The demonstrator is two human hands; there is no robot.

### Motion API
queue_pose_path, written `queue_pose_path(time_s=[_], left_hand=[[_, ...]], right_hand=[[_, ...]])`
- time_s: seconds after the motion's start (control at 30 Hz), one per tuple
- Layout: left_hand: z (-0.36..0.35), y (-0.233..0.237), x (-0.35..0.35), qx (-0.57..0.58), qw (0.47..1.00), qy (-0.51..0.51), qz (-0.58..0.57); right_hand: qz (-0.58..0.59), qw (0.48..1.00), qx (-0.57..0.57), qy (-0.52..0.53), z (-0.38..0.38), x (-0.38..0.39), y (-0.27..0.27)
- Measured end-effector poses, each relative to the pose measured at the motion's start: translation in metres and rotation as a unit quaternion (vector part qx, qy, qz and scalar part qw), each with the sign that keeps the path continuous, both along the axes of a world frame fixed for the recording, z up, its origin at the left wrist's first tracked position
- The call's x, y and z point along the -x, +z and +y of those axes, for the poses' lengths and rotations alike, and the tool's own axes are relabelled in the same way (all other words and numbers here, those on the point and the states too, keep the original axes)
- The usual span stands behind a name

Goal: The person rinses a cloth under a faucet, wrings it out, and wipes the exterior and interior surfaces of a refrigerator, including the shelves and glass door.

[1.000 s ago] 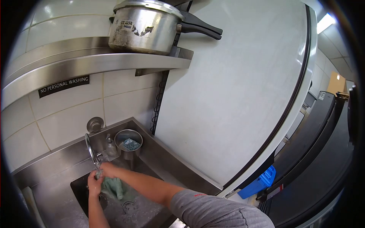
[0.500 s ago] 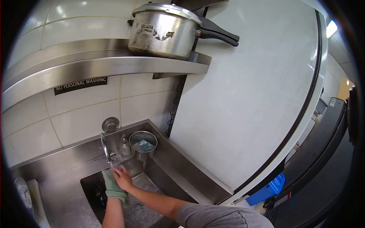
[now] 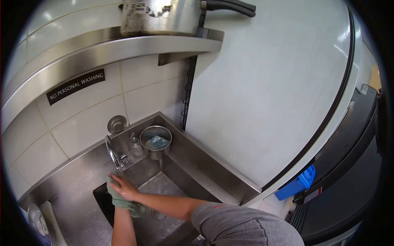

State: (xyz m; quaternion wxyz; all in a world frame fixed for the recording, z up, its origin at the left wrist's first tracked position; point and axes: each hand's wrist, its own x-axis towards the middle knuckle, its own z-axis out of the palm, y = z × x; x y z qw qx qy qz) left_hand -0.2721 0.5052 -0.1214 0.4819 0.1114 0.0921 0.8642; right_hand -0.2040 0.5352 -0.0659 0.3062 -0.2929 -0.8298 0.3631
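Observation:
Over my left hand lies a damp-looking green cloth, which hides its fingers; only the left forearm comes out below. My right hand presses on the cloth from above, its fingers stretched out. Both hands are below the curved tap, at the near side of its spout, over the steel sink. A dark flat piece shows in the sink beside the cloth.
Behind the sink stand a clear pump bottle and a steel pot holding a blue-green scrubber or cloth. A pressure cooker sits on the shelf overhead. Dishes lean at left. A white panel bounds the right.
My right hand has slid a little toward the left and over the green cloth. The view has tilted down, so the shelf and cooker appear higher.

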Motion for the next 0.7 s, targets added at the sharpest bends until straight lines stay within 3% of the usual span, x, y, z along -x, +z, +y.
queue_pose_path(time_s=[0.03, 0.07, 0.13, 0.17, 0.2, 0.23, 0.27, 0.3, 0.33, 0.37, 0.4, 0.43, 0.47, 0.5, 0.53, 0.6, 0.63, 0.67, 0.7], left_hand=[[0.0, -0.005, 0.011, -0.019, 0.998, -0.035, 0.055], [0.0, -0.011, 0.021, -0.039, 0.991, -0.07, 0.106], [-0.011, -0.015, 0.028, -0.057, 0.98, -0.111, 0.155], [-0.032, -0.008, 0.032, -0.008, 0.979, -0.126, 0.161], [-0.057, -0.001, 0.037, 0.041, 0.975, -0.14, 0.167], [-0.073, -0.005, 0.042, 0.088, 0.969, -0.153, 0.174], [-0.083, -0.036, 0.06, 0.092, 0.967, -0.158, 0.175], [-0.09, -0.085, 0.089, 0.202, 0.957, -0.136, 0.159], [-0.094, -0.11, 0.104, 0.31, 0.934, -0.11, 0.141], [-0.099, -0.111, 0.097, 0.314, 0.932, -0.113, 0.141], [-0.109, -0.11, 0.078, 0.375, 0.901, -0.061, 0.21], [-0.122, -0.11, 0.055, 0.432, 0.858, -0.009, 0.276], [-0.111, -0.061, 0.011, 0.46, 0.844, 0.049, 0.271], [-0.093, -0.04, -0.02, 0.427, 0.816, 0.075, 0.383], [-0.081, -0.028, -0.035, 0.386, 0.776, 0.098, 0.49], [-0.051, -0.051, -0.034, 0.378, 0.829, -0.018, 0.412], [-0.037, -0.059, -0.037, 0.385, 0.824, 0.053, 0.413], [-0.03, -0.054, -0.034, 0.383, 0.824, 0.052, 0.413], [-0.025, -0.047, -0.029, 0.344, 0.878, 0.046, 0.331]], right_hand=[[-0.063, 0.99, 0.109, 0.056, 0.018, -0.004, 0.01], [-0.059, 0.99, 0.116, 0.053, 0.031, -0.006, 0.011], [-0.055, 0.98, 0.072, 0.176, 0.053, -0.012, 0.003], [0.014, 0.984, -0.019, 0.176, 0.051, -0.018, 0.001], [0.018, 0.985, -0.015, 0.17, 0.056, -0.023, 0.006], [-0.145, 0.957, -0.025, 0.249, 0.069, -0.027, 0.017], [-0.301, 0.897, -0.033, 0.322, 0.076, -0.03, 0.023], [-0.298, 0.899, -0.028, 0.319, 0.077, -0.033, 0.017], [-0.205, 0.942, -0.012, 0.264, 0.079, -0.035, 0.004], [-0.111, 0.972, 0.003, 0.207, 0.078, -0.036, -0.006], [-0.111, 0.972, 0.007, 0.207, 0.07, -0.037, -0.006], [0.024, 0.973, 0.168, 0.156, 0.058, -0.037, -0.002], [0.157, 0.928, 0.322, 0.097, 0.049, -0.038, -0.001], [0.132, 0.971, 0.195, 0.046, 0.039, -0.032, -0.01], [0.068, 0.972, 0.21, 0.086, 0.031, -0.022, -0.02], [0.028, 0.997, 0.076, 0.015, -0.002, -0.003, -0.038], [0.1, 0.989, 0.077, -0.07, -0.02, 0.003, -0.035], [0.1, 0.99, 0.076, -0.072, -0.015, -0.001, -0.025], [0.27, 0.887, 0.375, -0.02, -0.002, -0.009, -0.012]])
